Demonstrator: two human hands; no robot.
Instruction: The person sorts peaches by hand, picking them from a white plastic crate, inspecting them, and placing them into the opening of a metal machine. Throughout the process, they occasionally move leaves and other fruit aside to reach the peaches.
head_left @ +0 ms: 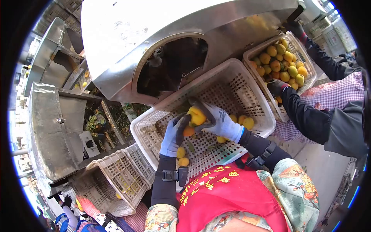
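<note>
A yellow mango [197, 115] sits between my two gloved hands, over a large white plastic crate [251, 92]. My left hand [174, 131], in a pale glove with dark fingertips, presses on its left side. My right hand [222, 123] wraps round it from the right, the thumb below and the fingers above. Just beneath, an orange mango [189, 131] shows partly behind the gloves. A few more mangoes lie in the crate, some by its right side [248, 123] and some near my left wrist [181, 152].
A metal machine with an arched opening [172, 65] stands behind the crate. At right, a co-worker's gloved hand [276, 87] is at a crate heaped with mangoes [286, 63]. Lower left, a pink-gloved hand [88, 207] is beside a tilted crate [125, 176].
</note>
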